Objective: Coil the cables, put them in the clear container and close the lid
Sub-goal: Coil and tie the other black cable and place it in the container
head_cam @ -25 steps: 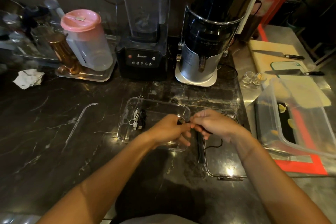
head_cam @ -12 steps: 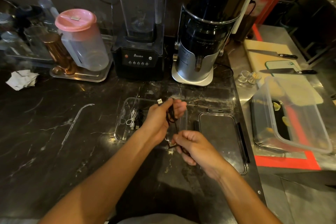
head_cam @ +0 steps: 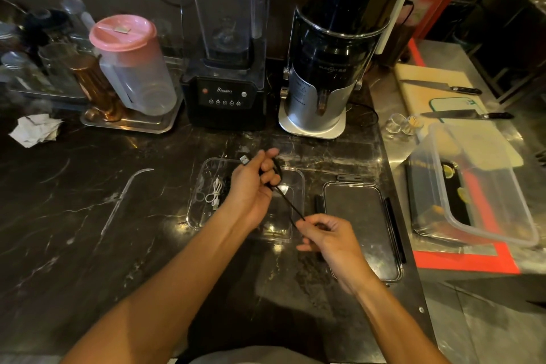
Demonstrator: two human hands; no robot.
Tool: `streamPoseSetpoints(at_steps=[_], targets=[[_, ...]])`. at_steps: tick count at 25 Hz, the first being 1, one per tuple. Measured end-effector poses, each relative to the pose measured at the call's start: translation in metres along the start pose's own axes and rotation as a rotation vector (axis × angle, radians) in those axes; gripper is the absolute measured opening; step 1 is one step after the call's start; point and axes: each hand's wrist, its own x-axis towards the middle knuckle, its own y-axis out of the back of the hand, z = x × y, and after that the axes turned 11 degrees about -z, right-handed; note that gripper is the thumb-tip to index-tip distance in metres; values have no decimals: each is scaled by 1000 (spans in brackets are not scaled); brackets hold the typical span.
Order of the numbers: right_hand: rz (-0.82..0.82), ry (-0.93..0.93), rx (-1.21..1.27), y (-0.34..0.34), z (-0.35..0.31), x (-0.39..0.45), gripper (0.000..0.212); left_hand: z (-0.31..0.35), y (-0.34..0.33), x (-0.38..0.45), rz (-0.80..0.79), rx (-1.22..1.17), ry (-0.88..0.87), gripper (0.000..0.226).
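Observation:
A black cable (head_cam: 288, 204) runs taut between my two hands above the clear container (head_cam: 298, 183). My left hand (head_cam: 251, 186) grips loops of it wound around the fingers, with the USB plug (head_cam: 244, 160) sticking out at the thumb. My right hand (head_cam: 328, 235) pinches the cable's other end lower right. In the container's left part lies a coiled white cable (head_cam: 214, 192) beside a dark coil, partly hidden by my left hand. The clear lid (head_cam: 362, 227) lies flat on the counter right of the container.
A blender (head_cam: 226, 68) and a juicer (head_cam: 328, 68) stand behind the container. A pink-lidded jug (head_cam: 130, 65) sits on a metal tray at back left, crumpled paper (head_cam: 35, 128) beside it. Right: a large plastic tub (head_cam: 472, 186), two knives (head_cam: 440, 86) on boards.
My hands have drawn apart: the left rose over the container with the cable looped on it, the right dropped toward me and right, pulling the cable straight.

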Motion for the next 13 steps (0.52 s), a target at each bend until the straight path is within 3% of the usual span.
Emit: streamPoseSetpoints(at_steps=[2,6,10,13], targets=[[26,47,100,2,-5,-2,14,8,2,4,33,-10,-41,30],[-104,94,424,5,-18,-1,16,11,4,7,35,-27,-48,29],[-153,145,391,22,-14,-2,19,27,11,12,67,-20,-75,30],[-288,138,360,50,-3,-6,31,46,15,13,97,-74,-91,31]])
